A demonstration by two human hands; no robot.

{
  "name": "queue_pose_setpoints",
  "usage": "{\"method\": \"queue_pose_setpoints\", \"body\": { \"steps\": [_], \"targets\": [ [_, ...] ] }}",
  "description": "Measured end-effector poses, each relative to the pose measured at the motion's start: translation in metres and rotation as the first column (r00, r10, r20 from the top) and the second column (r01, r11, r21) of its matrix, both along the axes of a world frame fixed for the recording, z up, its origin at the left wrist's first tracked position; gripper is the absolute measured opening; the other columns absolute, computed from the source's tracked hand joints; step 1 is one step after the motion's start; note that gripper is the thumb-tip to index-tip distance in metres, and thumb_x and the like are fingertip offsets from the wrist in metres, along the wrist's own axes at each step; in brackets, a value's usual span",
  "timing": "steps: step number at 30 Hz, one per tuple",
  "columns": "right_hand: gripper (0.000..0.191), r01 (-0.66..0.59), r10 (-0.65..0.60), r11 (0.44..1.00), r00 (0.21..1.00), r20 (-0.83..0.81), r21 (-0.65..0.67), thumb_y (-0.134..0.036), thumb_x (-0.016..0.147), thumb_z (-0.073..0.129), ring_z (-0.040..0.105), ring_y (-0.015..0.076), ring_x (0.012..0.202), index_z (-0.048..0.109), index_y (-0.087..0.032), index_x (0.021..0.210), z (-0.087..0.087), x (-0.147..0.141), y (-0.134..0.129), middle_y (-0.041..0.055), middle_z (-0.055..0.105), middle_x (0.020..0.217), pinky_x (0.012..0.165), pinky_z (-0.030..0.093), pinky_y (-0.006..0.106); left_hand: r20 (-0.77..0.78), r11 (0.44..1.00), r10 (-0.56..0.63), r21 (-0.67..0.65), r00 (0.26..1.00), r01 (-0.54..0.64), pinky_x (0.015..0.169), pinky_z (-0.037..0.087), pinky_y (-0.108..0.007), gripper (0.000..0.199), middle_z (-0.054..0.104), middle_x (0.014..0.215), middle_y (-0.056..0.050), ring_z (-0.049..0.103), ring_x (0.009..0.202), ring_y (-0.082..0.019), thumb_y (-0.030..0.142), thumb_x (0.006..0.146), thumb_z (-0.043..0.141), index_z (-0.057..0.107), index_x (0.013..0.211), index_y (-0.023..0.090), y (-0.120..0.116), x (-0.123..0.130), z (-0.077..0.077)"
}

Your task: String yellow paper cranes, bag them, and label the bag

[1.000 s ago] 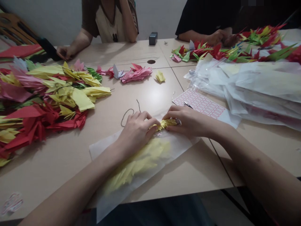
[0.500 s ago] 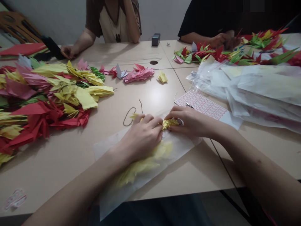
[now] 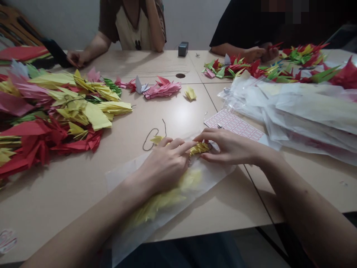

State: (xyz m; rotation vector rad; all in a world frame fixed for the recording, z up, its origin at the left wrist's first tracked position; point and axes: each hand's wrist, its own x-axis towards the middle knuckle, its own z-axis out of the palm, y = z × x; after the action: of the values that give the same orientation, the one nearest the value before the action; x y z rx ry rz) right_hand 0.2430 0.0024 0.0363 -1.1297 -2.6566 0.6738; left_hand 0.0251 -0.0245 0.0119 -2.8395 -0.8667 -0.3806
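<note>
A string of yellow folded paper cranes (image 3: 198,149) lies across the top of a translucent bag (image 3: 219,172). My left hand (image 3: 167,163) curls over the string from above, covering its middle. At the string's right end, my right hand (image 3: 227,147) is closed around it, thumb below and fingers above. More yellow cranes (image 3: 158,204) show through the bag under my left forearm. A dark cord (image 3: 149,138) loops out on the table beyond my left hand, beside a yellow paper tip.
Strung red, yellow and pink cranes (image 3: 41,141) heap up on the left. Filled translucent bags (image 3: 306,111) are stacked at right, beside a label sheet (image 3: 237,124). One loose yellow crane (image 3: 190,93) sits ahead. Two people sit across the table, near a small dark box (image 3: 183,49).
The view has shifted slightly. My right hand's fingers have spread a little around the string's end, and my left index finger reaches further right over the cranes.
</note>
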Motion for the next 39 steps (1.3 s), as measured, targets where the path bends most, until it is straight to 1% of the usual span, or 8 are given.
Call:
{"method": "queue_pose_setpoints", "body": {
  "steps": [4, 7, 14, 21, 25, 30, 33, 39],
  "targets": [
    [0.03, 0.0, 0.0, 1.0, 1.0, -0.003, -0.001, -0.026, 0.081, 0.058, 0.059, 0.0172, 0.08, 0.061, -0.012, 0.107, -0.002, 0.0, 0.0, 0.0095, 0.06, 0.095, 0.069, 0.043, 0.028, 0.038, 0.997, 0.023, 0.073, 0.999, -0.026, 0.086, 0.036, -0.038, 0.021, 0.061, 0.125, -0.003, 0.051, 0.102, -0.021, 0.019, 0.091, 0.048, 0.068, 0.094, 0.014, -0.002, 0.0, 0.0],
    [0.031, -0.001, 0.001, 1.0, 1.0, 0.005, -0.01, -0.024, 0.08, 0.058, 0.059, 0.0176, 0.082, 0.061, -0.013, 0.109, -0.002, 0.0, 0.0, 0.0095, 0.06, 0.097, 0.071, 0.044, 0.028, 0.039, 0.998, 0.003, 0.07, 0.999, -0.006, 0.087, 0.034, -0.038, 0.021, 0.062, 0.123, -0.003, 0.052, 0.102, -0.021, 0.018, 0.09, 0.048, 0.069, 0.089, 0.015, -0.002, 0.0, -0.001],
    [0.034, 0.019, -0.019, 1.0, 1.0, 0.021, 0.001, -0.021, 0.077, 0.059, 0.06, 0.0171, 0.082, 0.06, -0.014, 0.111, -0.002, 0.005, 0.003, 0.0087, 0.062, 0.099, 0.071, 0.045, 0.027, 0.074, 0.997, -0.018, -0.073, 0.997, 0.023, 0.093, 0.032, -0.038, 0.023, 0.069, 0.104, -0.004, 0.056, 0.092, -0.019, 0.014, 0.091, 0.044, 0.066, 0.095, 0.012, 0.001, 0.0, -0.002],
    [0.033, 0.081, -0.083, 0.996, 0.996, 0.037, 0.035, -0.02, 0.077, 0.059, 0.061, 0.0165, 0.081, 0.063, -0.016, 0.109, -0.004, 0.014, 0.007, 0.0069, 0.064, 0.096, 0.07, 0.046, 0.027, 0.108, 0.979, 0.026, -0.203, 0.994, -0.004, 0.092, 0.034, -0.039, 0.023, 0.066, 0.092, -0.007, 0.055, 0.091, -0.02, 0.025, 0.094, 0.041, 0.06, 0.097, 0.013, 0.002, 0.001, -0.001],
    [0.031, 0.091, -0.092, 0.996, 0.995, 0.049, 0.013, -0.022, 0.077, 0.059, 0.061, 0.0172, 0.079, 0.064, -0.016, 0.107, -0.003, 0.011, 0.007, 0.0074, 0.064, 0.095, 0.07, 0.045, 0.028, 0.145, 0.979, 0.058, -0.2, 0.988, -0.028, 0.09, 0.034, -0.037, 0.026, 0.064, 0.097, -0.007, 0.054, 0.092, -0.021, 0.027, 0.094, 0.042, 0.055, 0.112, 0.015, 0.004, 0.004, -0.004],
    [0.023, 0.064, -0.065, 0.998, 0.997, 0.033, 0.027, -0.017, 0.075, 0.058, 0.059, 0.0167, 0.075, 0.064, -0.014, 0.097, -0.001, 0.006, 0.005, 0.007, 0.062, 0.088, 0.066, 0.043, 0.026, 0.079, 0.971, 0.074, -0.233, 0.994, -0.054, 0.09, 0.033, -0.036, 0.048, 0.06, 0.113, -0.008, 0.05, 0.1, -0.022, 0.03, 0.094, 0.042, 0.035, 0.139, 0.017, 0.004, 0.007, -0.007],
    [0.02, 0.044, -0.045, 0.998, 0.998, 0.041, 0.033, -0.015, 0.075, 0.057, 0.058, 0.0174, 0.076, 0.064, -0.014, 0.094, -0.002, 0.005, 0.003, 0.007, 0.061, 0.086, 0.065, 0.043, 0.026, 0.031, 0.972, 0.08, -0.223, 0.996, -0.071, 0.09, 0.032, -0.038, 0.052, 0.059, 0.111, -0.008, 0.049, 0.099, -0.023, 0.028, 0.093, 0.041, 0.03, 0.143, 0.017, 0.004, 0.008, -0.006],
    [0.035, 0.051, -0.052, 0.998, 0.998, 0.032, 0.034, -0.017, 0.077, 0.058, 0.06, 0.0204, 0.087, 0.062, -0.016, 0.111, -0.003, 0.007, 0.001, 0.0098, 0.063, 0.1, 0.075, 0.046, 0.03, -0.017, 0.981, 0.07, -0.182, 0.997, -0.072, 0.09, 0.031, -0.041, 0.051, 0.056, 0.109, -0.008, 0.047, 0.097, -0.024, 0.028, 0.093, 0.039, 0.032, 0.143, 0.023, 0.002, 0.009, -0.006]
  ]
}}
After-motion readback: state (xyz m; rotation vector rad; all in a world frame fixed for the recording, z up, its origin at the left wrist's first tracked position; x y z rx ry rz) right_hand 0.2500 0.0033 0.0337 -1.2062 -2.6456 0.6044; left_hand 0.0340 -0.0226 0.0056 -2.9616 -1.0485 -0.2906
